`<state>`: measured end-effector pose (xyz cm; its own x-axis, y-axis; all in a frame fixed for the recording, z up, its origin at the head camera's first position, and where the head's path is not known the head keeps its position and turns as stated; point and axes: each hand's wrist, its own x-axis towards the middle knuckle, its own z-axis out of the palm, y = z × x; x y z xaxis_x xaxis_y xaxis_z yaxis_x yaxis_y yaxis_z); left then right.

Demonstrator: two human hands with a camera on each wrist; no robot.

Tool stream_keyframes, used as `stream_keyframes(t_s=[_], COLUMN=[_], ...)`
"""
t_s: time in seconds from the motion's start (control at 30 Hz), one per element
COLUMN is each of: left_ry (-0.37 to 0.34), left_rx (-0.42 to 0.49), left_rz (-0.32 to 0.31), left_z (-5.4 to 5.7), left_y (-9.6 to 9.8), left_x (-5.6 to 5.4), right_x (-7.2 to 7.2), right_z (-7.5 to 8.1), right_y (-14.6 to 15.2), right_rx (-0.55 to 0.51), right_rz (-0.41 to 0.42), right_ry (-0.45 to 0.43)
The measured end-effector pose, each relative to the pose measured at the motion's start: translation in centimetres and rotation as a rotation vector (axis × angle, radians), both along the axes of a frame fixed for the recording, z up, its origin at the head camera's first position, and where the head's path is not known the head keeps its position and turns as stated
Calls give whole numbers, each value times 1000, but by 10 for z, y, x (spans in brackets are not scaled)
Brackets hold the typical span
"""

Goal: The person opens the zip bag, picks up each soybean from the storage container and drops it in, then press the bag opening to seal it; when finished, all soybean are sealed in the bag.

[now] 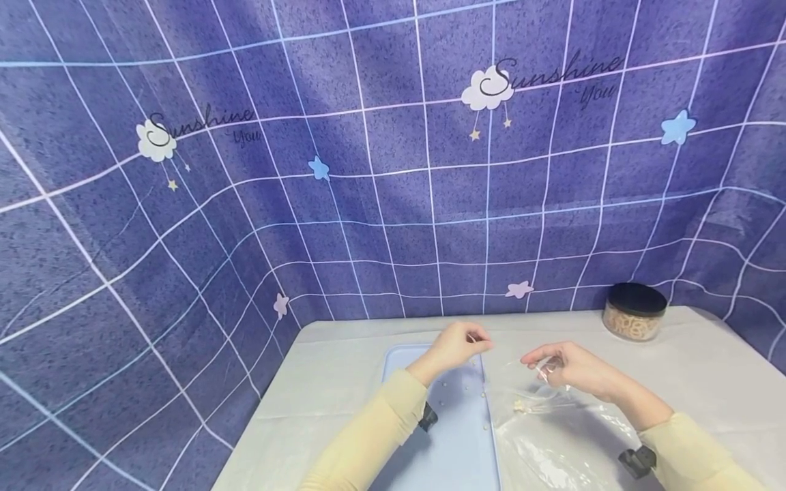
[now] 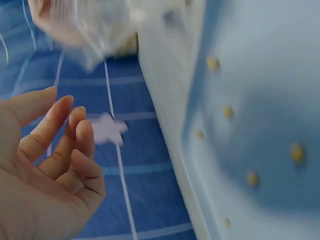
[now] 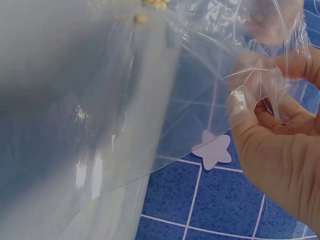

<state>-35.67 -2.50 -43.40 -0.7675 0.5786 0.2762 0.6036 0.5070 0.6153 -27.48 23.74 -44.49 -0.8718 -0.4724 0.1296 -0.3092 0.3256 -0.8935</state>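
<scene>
My right hand (image 1: 580, 369) pinches the upper edge of a clear plastic bag (image 1: 546, 453) between thumb and fingers. Inside the bag, a small cluster of round yellow soybean-like beans (image 1: 520, 406) has gathered. To the left, my left hand (image 1: 457, 344) is raised over the far edge of a light blue tray (image 1: 457, 457). In the left wrist view its fingers are loosely bent, with a gap between thumb and index fingertip and nothing seen between them. Several loose beans (image 2: 297, 153) lie scattered on the tray.
A clear jar (image 1: 634, 315) with a black lid, holding pale ring-shaped pieces, stands at the back right of the table. The white-covered table (image 1: 295, 409) meets a blue gridded curtain (image 1: 393, 170) at the back and left.
</scene>
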Motion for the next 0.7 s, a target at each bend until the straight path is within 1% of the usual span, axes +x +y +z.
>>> stream_keyframes(t_s=[0.07,0.2,0.27,0.33,0.43,0.5,0.63,0.7], left_ry=[-25,-51,-60,-51,-61,-84,-138,-146], left_rx=[9,-9,-37,-63,-105,-120,-143,-150], left_rz=[42,126,171,195,205,203,219,225], left_z=[-3,-15,-22,-30,-40,-45,-50,-50], left_y=[-13,-44,-60,-75,-91,-98,-106,-108], left_x=[-10,-28,-34,-38,-40,-39,-35,-33], right_x=[-1,-1,0,0,0,0,0,0], right_z=[0,0,1,2,2,1,1,0], right_y=[0,0,0,-1,-1,-1,-2,-3], right_rx=[2,8,10,11,3,-4,-10,-10], right_rz=[-1,-5,-5,-4,0,2,4,3], right_ry=[-2,-2,-3,-4,-10,-15,-24,-26])
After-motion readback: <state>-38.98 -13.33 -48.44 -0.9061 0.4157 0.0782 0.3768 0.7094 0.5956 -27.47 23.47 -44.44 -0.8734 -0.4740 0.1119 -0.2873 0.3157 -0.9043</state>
